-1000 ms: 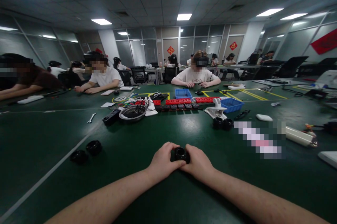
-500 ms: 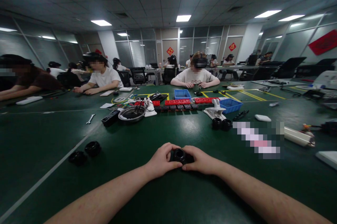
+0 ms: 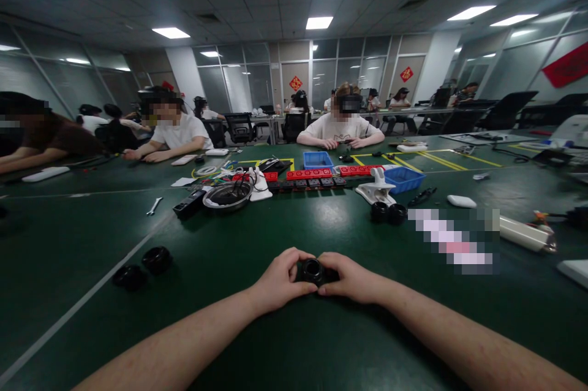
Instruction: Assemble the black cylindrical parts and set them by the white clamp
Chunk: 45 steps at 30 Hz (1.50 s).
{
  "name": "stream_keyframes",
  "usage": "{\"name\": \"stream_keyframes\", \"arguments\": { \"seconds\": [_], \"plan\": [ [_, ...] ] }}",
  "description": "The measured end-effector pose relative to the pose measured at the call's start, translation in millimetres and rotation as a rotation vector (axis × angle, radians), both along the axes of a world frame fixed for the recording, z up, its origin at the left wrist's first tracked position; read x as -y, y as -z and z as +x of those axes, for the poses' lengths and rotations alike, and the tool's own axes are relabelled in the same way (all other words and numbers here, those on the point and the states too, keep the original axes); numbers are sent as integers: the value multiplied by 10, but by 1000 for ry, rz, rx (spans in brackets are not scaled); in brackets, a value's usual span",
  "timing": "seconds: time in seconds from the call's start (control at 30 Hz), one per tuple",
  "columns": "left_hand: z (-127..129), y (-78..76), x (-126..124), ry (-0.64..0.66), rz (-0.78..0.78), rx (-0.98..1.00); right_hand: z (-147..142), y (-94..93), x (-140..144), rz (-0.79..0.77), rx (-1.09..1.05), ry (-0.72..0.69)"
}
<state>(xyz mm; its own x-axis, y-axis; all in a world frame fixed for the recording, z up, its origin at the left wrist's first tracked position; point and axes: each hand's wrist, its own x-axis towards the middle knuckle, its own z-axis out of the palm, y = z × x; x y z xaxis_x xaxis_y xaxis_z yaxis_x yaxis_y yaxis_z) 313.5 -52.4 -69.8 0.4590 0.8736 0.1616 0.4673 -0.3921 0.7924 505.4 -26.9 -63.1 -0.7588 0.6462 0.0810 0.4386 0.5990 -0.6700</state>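
Far to your left, a person in a dark top (image 3: 55, 136) is leaning both forearms on the green surface (image 3: 285, 228), and a white line is running across that surface toward you. Just right of the line, two black rings (image 3: 143, 268) are lying side by side, touching or nearly so, well apart from your hands. Farther back, a small wrench (image 3: 154, 205) is lying near a metal bowl (image 3: 227, 196) with cables spilling over it.

Your left hand (image 3: 280, 284) is resting on the surface in front of you, its fingers (image 3: 294, 259) curling over the left side of a small black ring (image 3: 313, 270). The ring is sitting low between your two hands, at the middle of the view, close to your body. It is looking round and glossy, with a raised rim and a dark hollow facing up toward you; its lower part is hidden by your hands. Your right hand (image 3: 356, 280) is pressing in from the other side, fingers closed against the ring, so both hands are clamping it together.

Behind your hands, a row of red blocks (image 3: 316, 174) is stretching across the middle of the surface, with a blue tray (image 3: 318, 160) behind it. To the right, another pair of black rings (image 3: 388, 212) is sitting by a white clamp (image 3: 377, 189) and a second blue tray (image 3: 404, 179). Farthest right, a white tube (image 3: 526, 235) is lying on the surface.
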Motion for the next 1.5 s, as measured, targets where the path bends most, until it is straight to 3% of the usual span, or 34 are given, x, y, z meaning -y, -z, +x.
{"name": "stream_keyframes", "arguments": {
  "seconds": [0.6,0.87,1.0,1.1,1.3,1.5],
  "plan": [
    [41,-48,42,-50,-3,-21,-35,54,-5,-32,7,122],
    [138,-37,163,-297,85,-88,-185,109,141,207,146,398],
    [131,-10,143,-301,105,-77,-238,96,223,285,197,449],
    [93,-1,97,-228,89,-56,-204,73,225,271,128,417],
    [28,-13,36,-52,8,23,-66,48,81,156,24,123],
    [21,-38,35,-30,-30,37,-24,54,8,76,-23,54]
  ]
}}
